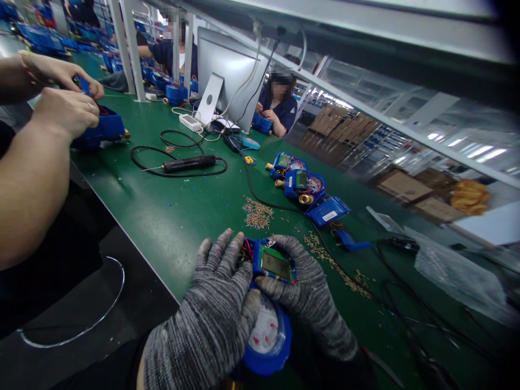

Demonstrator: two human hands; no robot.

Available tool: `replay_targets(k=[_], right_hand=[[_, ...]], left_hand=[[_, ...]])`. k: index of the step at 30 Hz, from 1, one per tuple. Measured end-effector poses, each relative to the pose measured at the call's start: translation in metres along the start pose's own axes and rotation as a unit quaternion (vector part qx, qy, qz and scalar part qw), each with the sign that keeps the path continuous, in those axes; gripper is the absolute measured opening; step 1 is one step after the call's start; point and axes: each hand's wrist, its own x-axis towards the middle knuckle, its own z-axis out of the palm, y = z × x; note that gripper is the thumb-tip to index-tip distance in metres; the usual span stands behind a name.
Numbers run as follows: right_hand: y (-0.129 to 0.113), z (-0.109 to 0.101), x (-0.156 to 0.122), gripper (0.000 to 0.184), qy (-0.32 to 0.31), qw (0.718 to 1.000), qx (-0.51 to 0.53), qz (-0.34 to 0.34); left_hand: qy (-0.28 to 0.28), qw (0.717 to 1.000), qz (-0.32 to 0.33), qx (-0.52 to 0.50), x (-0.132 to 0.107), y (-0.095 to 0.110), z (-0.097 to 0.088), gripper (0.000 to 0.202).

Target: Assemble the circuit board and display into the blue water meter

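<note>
A blue water meter (266, 363) with a round clear dial lies tilted close in front of me, its lower end partly hidden. Its opened housing holds a green circuit board with a lit display (276, 264), and red and dark wires run at its left. My right hand (311, 290), in a grey knitted glove, grips the display end between thumb and fingers. My left hand (215, 303), gloved alike, closes along the meter's left side, fingertips at the wires and thumb beside the dial. Its palm side is hidden.
Small screws (258, 213) lie heaped beyond my hands, with more screws (325, 257) to the right. Several blue meters (304, 183) stand behind them. A black electric screwdriver (189, 163) lies left with its cord. A co-worker's hands (67, 105) hold a blue meter. A monitor (231, 73) stands behind.
</note>
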Motion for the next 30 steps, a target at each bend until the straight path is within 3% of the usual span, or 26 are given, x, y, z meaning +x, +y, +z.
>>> replay_targets(k=[3,10,18,21,26,28,30], right_hand=[[0.001,-0.001,-0.001,0.056,-0.005,1.000,-0.001,-0.005],[0.011,-0.002,-0.005,0.065,-0.002,0.999,-0.033,-0.020],[0.003,-0.001,0.001,0.064,-0.017,0.999,-0.030,-0.024],[-0.001,0.000,0.003,0.061,-0.021,0.999,-0.028,-0.008],[-0.006,-0.002,0.001,0.058,-0.029,0.999,-0.006,0.021],[-0.005,-0.002,-0.001,0.060,-0.029,0.999,-0.007,0.031],[-0.005,-0.001,-0.002,0.060,-0.027,0.999,-0.010,0.028]], left_hand=[[-0.015,0.999,0.008,-0.032,0.003,-0.005,-0.005,0.042],[-0.098,0.988,-0.021,-0.117,0.008,-0.027,0.007,0.036],[-0.151,0.978,0.035,-0.143,0.018,-0.045,-0.003,0.036],[-0.103,0.978,0.035,-0.176,0.011,-0.046,-0.001,0.033],[0.100,0.961,-0.052,-0.252,0.001,-0.050,0.005,0.015],[0.126,0.955,-0.069,-0.258,0.003,-0.053,0.005,0.027],[0.099,0.958,-0.039,-0.265,0.010,-0.055,0.003,0.046]])
